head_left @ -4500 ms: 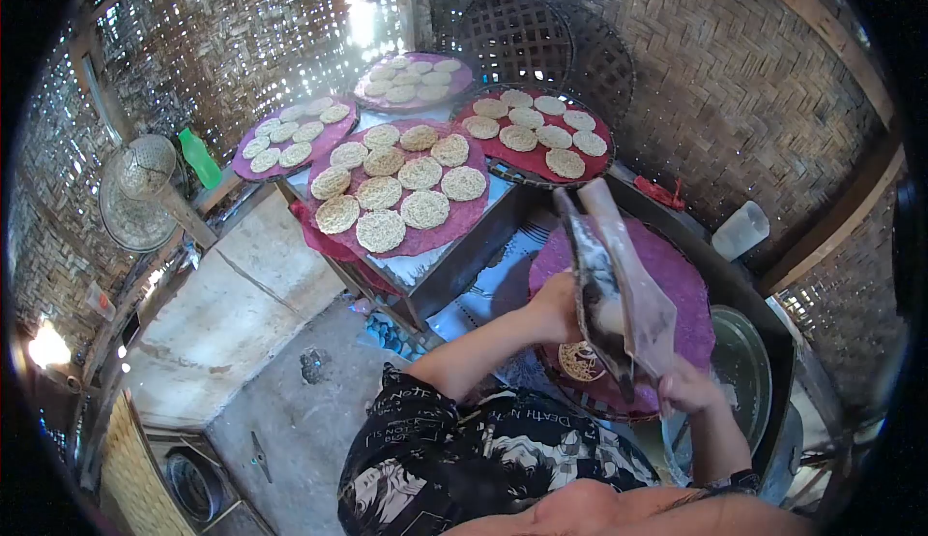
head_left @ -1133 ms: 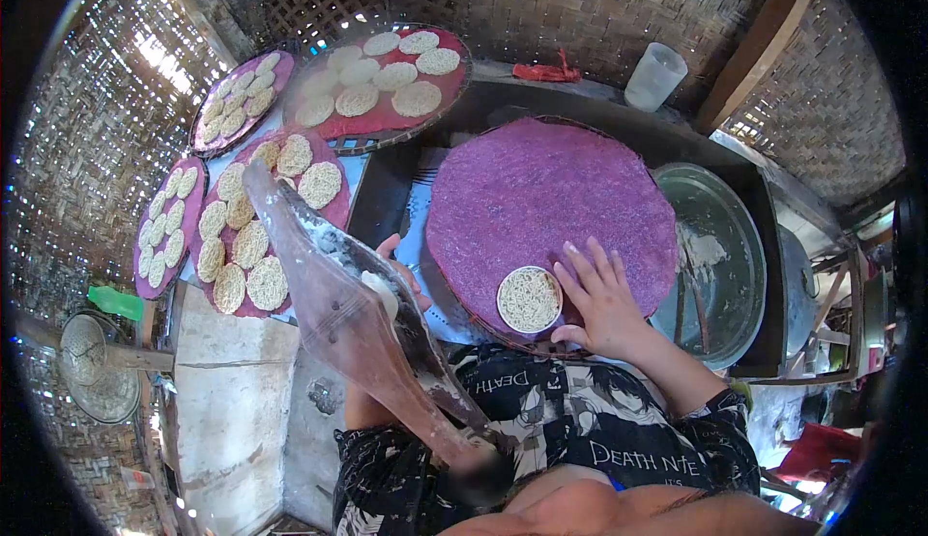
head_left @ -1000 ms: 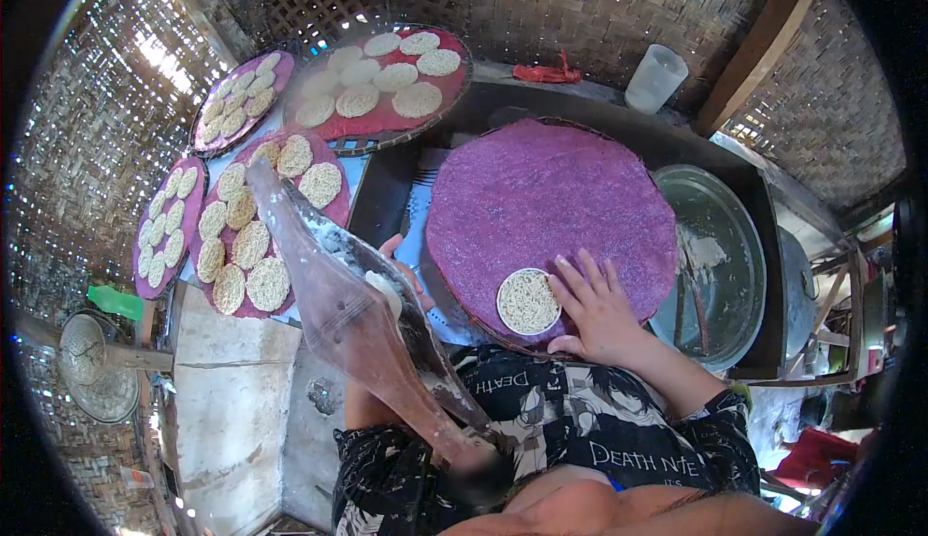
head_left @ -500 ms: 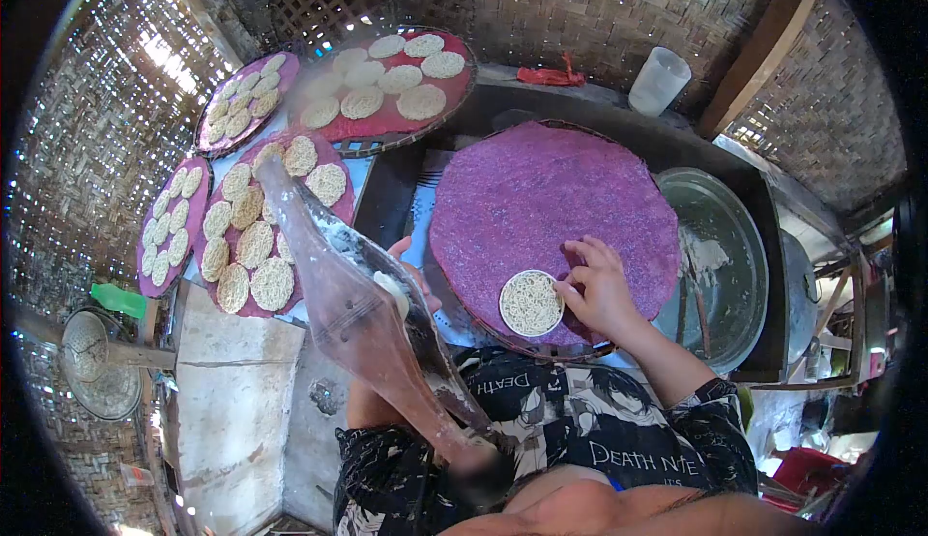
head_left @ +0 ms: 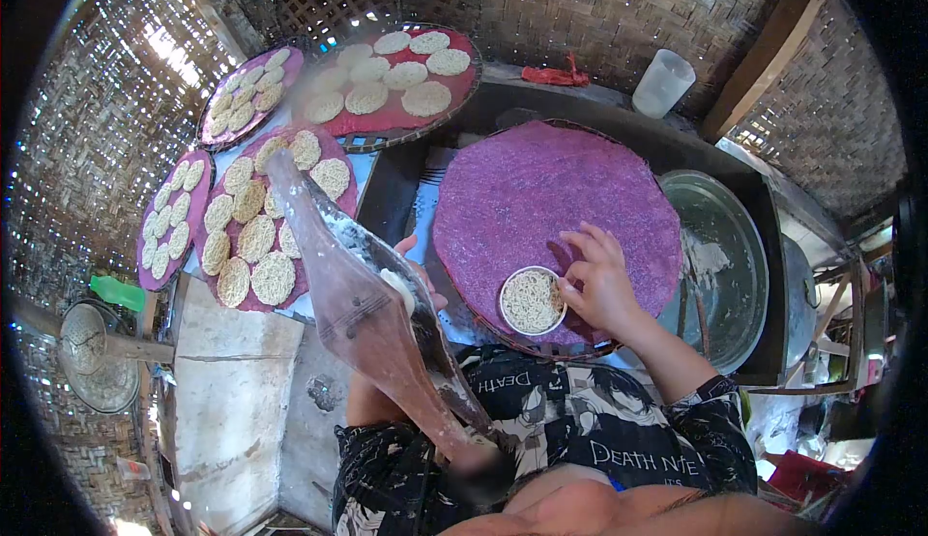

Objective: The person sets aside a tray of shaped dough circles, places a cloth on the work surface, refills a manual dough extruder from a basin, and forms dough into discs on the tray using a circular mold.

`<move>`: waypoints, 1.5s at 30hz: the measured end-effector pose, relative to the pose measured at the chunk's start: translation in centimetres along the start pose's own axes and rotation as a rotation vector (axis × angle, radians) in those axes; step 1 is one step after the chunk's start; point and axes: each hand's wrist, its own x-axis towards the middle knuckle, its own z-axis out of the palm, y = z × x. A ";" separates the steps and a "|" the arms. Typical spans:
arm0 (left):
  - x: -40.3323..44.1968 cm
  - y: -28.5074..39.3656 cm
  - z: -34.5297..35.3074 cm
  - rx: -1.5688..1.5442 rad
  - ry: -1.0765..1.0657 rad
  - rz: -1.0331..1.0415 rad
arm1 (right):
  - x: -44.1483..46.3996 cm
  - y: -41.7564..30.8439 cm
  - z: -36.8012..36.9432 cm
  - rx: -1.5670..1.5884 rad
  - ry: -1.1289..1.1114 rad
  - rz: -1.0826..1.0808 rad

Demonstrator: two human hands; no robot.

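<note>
My right hand (head_left: 601, 280) is at the near right part of a round tray lined with purple mesh (head_left: 541, 188). Its thumb and forefinger pinch the rim of a white ring (head_left: 512, 319), while the other fingers stay raised. Inside the ring lies a flat round of pale noodle strands (head_left: 533, 302). A long brown boat-shaped tool (head_left: 358, 309), dusted white and with a pale lump in its hollow, slants across in front of me. Behind its edge my left hand (head_left: 423, 275) is mostly hidden; a few fingertips show around the tool, and its grip cannot be made out.
Several noodle rounds lie on a red-lined tray (head_left: 387, 122) at the back and on purple cloths (head_left: 239, 302) to the left. A large basin of water (head_left: 739, 275) with a stick stands at right. A white cup (head_left: 663, 84) rests on the back ledge.
The white ring now shows more of its side wall and looks slightly tilted. My right hand has shifted a little away from me. The view has moved slightly.
</note>
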 end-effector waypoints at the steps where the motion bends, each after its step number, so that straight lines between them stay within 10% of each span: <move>1: -0.6 -0.6 -0.1 -0.080 -0.009 -0.020 | 0.1 0.0 0.0 -0.006 -0.010 -0.004; 6: -2.7 -2.3 0.3 -0.469 0.062 -0.250 | 0.1 0.3 -0.6 -0.013 -0.050 -0.005; 10: 1.5 4.1 1.7 -0.740 0.475 -0.835 | 0.4 0.9 -0.4 0.049 0.008 0.024; 15: -3.2 -0.7 0.8 -0.558 0.181 -0.612 | 0.1 1.3 0.4 0.055 -0.054 0.041; 18: 1.8 4.8 2.2 -0.748 0.601 -0.954 | -0.2 1.3 0.5 0.062 -0.098 0.028; 31: 2.5 5.4 1.8 -0.789 0.622 -1.094 | -0.2 1.1 0.1 0.130 -0.080 0.078; 36: -5.3 -1.9 1.2 -0.603 0.084 -0.532 | 0.9 -0.2 -1.0 -0.063 -0.078 -0.029; 45: -4.8 -0.5 2.5 -1.035 0.373 -0.573 | 2.4 -0.2 -1.2 -0.033 -0.129 -0.027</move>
